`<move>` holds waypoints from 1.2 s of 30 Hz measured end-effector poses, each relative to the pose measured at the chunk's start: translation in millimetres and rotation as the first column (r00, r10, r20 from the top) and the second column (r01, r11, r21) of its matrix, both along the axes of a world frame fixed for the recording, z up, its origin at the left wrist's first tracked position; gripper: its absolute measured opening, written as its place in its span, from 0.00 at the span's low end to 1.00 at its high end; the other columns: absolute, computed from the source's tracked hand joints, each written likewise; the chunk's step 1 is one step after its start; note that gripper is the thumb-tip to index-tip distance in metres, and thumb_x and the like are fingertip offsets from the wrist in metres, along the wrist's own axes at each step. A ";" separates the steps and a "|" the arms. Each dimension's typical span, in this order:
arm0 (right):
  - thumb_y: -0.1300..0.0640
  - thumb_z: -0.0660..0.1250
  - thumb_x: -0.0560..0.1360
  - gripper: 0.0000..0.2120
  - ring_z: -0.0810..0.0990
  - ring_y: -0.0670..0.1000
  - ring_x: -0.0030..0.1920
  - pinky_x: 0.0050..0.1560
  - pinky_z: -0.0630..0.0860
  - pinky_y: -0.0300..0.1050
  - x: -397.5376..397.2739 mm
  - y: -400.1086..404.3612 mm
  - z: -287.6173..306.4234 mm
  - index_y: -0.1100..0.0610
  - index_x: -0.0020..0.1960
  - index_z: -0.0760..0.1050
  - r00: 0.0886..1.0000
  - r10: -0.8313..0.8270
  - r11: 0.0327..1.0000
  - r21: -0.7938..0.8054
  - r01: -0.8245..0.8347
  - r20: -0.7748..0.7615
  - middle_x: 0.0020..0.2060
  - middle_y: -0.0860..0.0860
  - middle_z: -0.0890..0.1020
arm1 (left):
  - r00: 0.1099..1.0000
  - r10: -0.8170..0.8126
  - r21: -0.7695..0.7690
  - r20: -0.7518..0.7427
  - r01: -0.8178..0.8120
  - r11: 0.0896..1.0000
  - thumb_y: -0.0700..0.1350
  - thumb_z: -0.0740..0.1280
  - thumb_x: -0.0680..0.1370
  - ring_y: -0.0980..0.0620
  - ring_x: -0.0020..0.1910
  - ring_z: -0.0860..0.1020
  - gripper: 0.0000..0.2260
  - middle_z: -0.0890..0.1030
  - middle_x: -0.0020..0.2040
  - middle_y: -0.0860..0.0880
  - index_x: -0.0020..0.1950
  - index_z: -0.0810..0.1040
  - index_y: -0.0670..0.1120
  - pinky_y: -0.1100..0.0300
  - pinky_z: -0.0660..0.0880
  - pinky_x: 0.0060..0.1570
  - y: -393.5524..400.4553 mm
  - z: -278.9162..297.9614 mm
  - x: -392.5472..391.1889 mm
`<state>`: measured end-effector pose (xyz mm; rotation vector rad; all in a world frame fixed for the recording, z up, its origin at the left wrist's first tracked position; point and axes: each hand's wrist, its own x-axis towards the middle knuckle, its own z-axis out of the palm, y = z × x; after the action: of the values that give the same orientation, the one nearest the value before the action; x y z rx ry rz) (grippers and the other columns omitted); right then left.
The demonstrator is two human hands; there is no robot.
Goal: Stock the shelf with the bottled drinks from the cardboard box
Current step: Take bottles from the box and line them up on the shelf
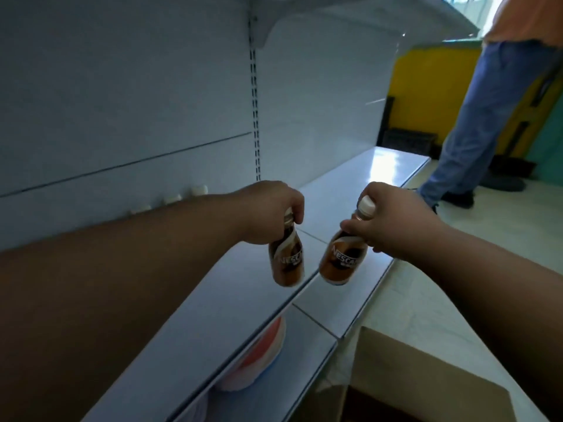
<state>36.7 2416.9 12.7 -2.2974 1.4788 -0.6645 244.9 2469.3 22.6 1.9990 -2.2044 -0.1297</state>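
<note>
Both forearms reach forward from the bottom corners of the view, meeting over the white shelf (231, 287) near the centre. The left hand (268, 213) comes in from 8 o'clock with the arm nearly straight and the wrist bent downward; its grip is closed around the neck and cap of the left bottle (287, 260), fingers curled over the top so the cap is mostly hidden. That brown coffee bottle hangs almost upright from the fingers, its base over the front edge of the shelf, and whether it touches the shelf cannot be told. The right hand (393, 220) comes in from 4 o'clock, knuckles up, its grip pinched on the neck of the right bottle (341, 258) just under the white cap, which sticks out above the thumb. This bottle tilts, base swung toward 7 o'clock, and hangs over the lower, deeper shelf level just beside the left bottle, the two apart. Behind the left forearm, at 10 o'clock, three white caps (170, 198) stand in a row against the back panel. The cardboard box (405, 370) sits open on the floor at 5 o'clock, below the right arm. At 2 o'clock another person (487, 117) in blue jeans and an orange top stands past the end of the shelf.
</note>
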 end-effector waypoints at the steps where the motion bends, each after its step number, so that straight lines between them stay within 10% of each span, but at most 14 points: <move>1: 0.46 0.75 0.68 0.17 0.82 0.55 0.39 0.39 0.83 0.54 13.1 -8.9 2.8 0.52 0.48 0.72 1.000 0.021 1.000 -0.002 -0.021 0.010 0.41 0.52 0.80 | 1.000 0.011 -0.011 0.013 -0.010 1.000 0.37 0.68 0.71 0.50 0.52 0.73 0.16 0.73 0.54 0.52 0.51 0.76 0.57 0.58 0.72 0.45 -6.2 2.5 12.0; 25: 0.50 0.67 0.77 0.16 0.77 0.53 0.45 0.42 0.77 0.46 248.7 -142.5 -69.5 0.60 0.57 0.70 0.985 0.170 0.984 0.039 -0.171 0.031 0.42 0.51 0.74 | 0.976 0.199 -0.096 0.093 -0.190 0.977 0.37 0.64 0.75 0.50 0.46 0.72 0.12 0.68 0.52 0.49 0.55 0.76 0.51 0.59 0.70 0.43 -106.9 -51.8 161.5; 30: 0.56 0.65 0.77 0.18 0.73 0.56 0.59 0.52 0.77 0.48 256.6 -149.0 -70.9 0.59 0.65 0.71 0.963 0.270 0.960 0.076 -0.271 0.029 0.53 0.56 0.74 | 0.969 0.232 -0.096 0.085 -0.224 0.970 0.37 0.65 0.73 0.49 0.51 0.73 0.14 0.71 0.55 0.49 0.55 0.76 0.52 0.56 0.73 0.48 -115.3 -52.4 165.6; 36: 0.56 0.67 0.77 0.20 0.79 0.53 0.43 0.40 0.79 0.47 260.9 -147.9 -70.4 0.57 0.65 0.64 0.980 0.177 0.975 0.120 -0.188 0.095 0.40 0.51 0.74 | 0.946 0.305 -0.314 0.110 -0.258 0.914 0.39 0.66 0.73 0.49 0.47 0.68 0.13 0.73 0.47 0.47 0.56 0.71 0.47 0.54 0.68 0.45 -110.4 -59.3 151.8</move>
<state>297.6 2269.0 -57.8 -2.2441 1.2182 -0.5883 396.7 2359.0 -36.7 2.1813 -1.8488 0.3845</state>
